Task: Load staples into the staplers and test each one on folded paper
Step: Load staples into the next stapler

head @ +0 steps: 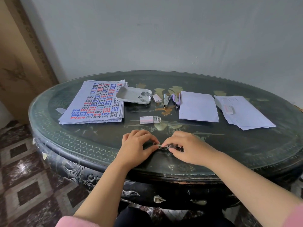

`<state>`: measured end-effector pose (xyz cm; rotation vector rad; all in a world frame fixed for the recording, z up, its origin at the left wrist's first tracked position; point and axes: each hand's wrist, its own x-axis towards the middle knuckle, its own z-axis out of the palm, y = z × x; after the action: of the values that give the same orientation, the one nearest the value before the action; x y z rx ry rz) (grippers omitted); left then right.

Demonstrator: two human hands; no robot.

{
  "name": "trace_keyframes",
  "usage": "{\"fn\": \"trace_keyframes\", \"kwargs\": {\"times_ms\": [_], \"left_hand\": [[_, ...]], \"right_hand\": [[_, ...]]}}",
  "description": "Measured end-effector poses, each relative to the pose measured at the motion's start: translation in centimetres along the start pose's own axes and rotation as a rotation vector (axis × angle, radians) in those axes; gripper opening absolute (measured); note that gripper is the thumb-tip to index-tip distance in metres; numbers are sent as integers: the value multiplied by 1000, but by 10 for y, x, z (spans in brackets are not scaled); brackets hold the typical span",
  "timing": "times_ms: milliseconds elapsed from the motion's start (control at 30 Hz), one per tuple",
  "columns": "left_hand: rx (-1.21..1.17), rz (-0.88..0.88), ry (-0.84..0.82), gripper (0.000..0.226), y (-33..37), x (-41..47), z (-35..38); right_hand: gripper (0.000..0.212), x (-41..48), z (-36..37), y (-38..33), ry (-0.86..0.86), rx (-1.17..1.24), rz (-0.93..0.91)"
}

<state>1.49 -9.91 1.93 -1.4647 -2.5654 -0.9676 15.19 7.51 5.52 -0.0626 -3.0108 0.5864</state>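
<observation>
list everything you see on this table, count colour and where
held stapler: one, black and silver, near edge
idle staplers: two, silver and lilac, far centre
printed sheets: one stack, red-blue-black text, far left
plain sheets: two stacks, white, far right
tray: one, white, by printed sheets, staples inside
staple boxes: three, white-pink; mid-table open, by tray, on plain sheets
table: one, dark, oval
left hand: grips held stapler
right hand: grips held stapler

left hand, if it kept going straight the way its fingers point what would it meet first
Probably the right hand: the fingers of the left hand point rightward along the stapler that both hands hold, and the right hand's fingertips lie just beyond them. Whether the fingertips already touch cannot be told.
</observation>
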Motion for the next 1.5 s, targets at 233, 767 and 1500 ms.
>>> {"fn": "trace_keyframes", "kwargs": {"times_ms": [233,767,1500], "left_hand": [[12,12,15,12,-1,0,2],[44,41,14,29,1,-2,5],[54,32,9,37,0,-1,5]], "right_hand": [[20,3,2,-4,22,-148,-65],[15,11,11,-6,18,-94,-62],[9,18,4,-1,45,360,204]]}}
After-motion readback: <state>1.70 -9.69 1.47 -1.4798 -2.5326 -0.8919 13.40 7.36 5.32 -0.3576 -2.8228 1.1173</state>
